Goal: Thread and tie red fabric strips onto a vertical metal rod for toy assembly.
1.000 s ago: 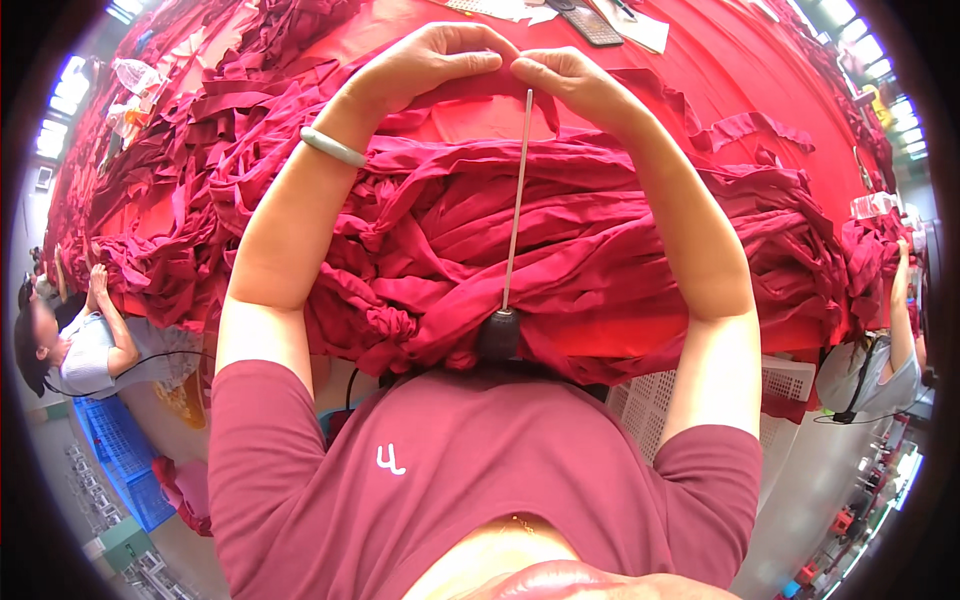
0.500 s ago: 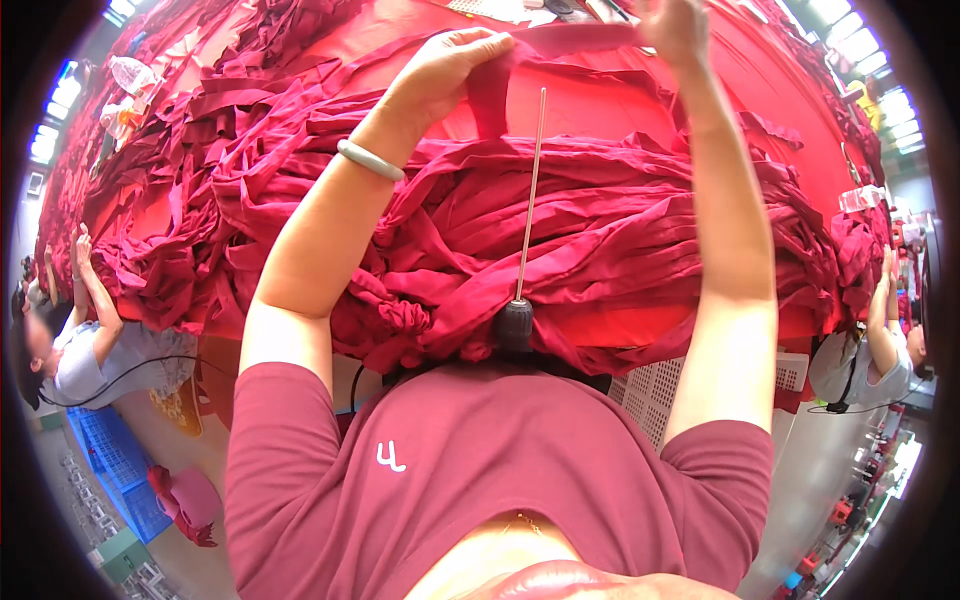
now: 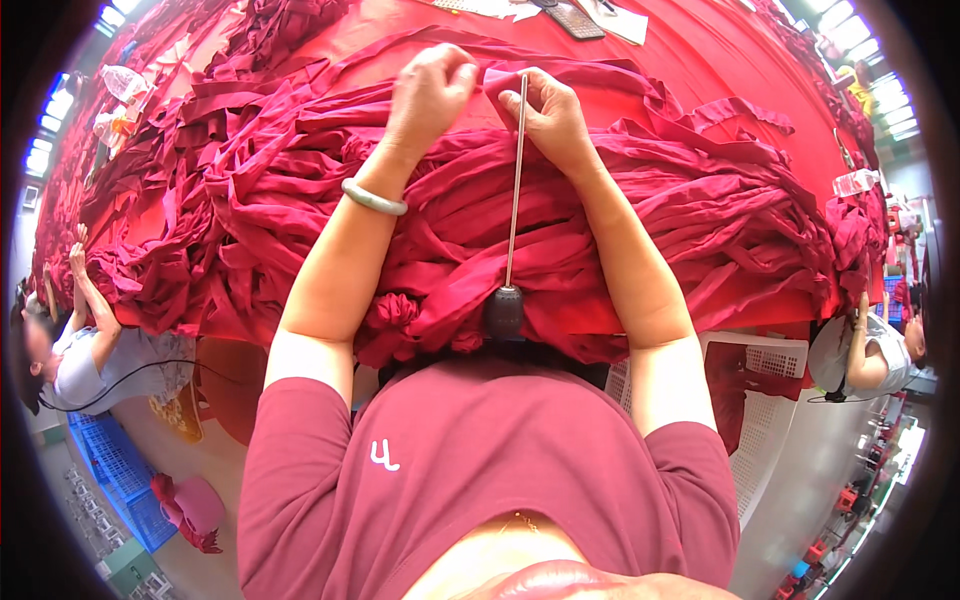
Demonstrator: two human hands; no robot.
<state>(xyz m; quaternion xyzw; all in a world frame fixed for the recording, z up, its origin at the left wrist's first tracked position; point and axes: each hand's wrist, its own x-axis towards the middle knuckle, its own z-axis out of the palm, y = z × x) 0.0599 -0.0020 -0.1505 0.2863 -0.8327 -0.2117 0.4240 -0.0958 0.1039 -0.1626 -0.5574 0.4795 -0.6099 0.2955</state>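
My left hand [image 3: 432,98] is above the heap of dark red fabric strips [image 3: 470,195], its fingers curled and slightly blurred. What it holds, if anything, is hidden. Close to its right, my right hand [image 3: 552,112] has thumb and fingers pinched on a red fabric strip [image 3: 497,78], beside the tip of a thin upright metal rod [image 3: 516,190]. The rod rises from a black knob-like base [image 3: 504,312] at the table edge in front of my chest. Whether the fingers touch the rod, I cannot tell.
A red-covered table [image 3: 450,20] carries the fabric heaps, with a dark calculator [image 3: 575,20] and papers [image 3: 625,24] at the back. Co-workers [image 3: 90,345] sit at both sides. White baskets [image 3: 765,440] stand low right, a blue crate [image 3: 120,480] low left.
My right hand has come down and left, from the far right to beside the rod tip. My left hand has lowered slightly. The strip stretched between the hands is no longer taut.
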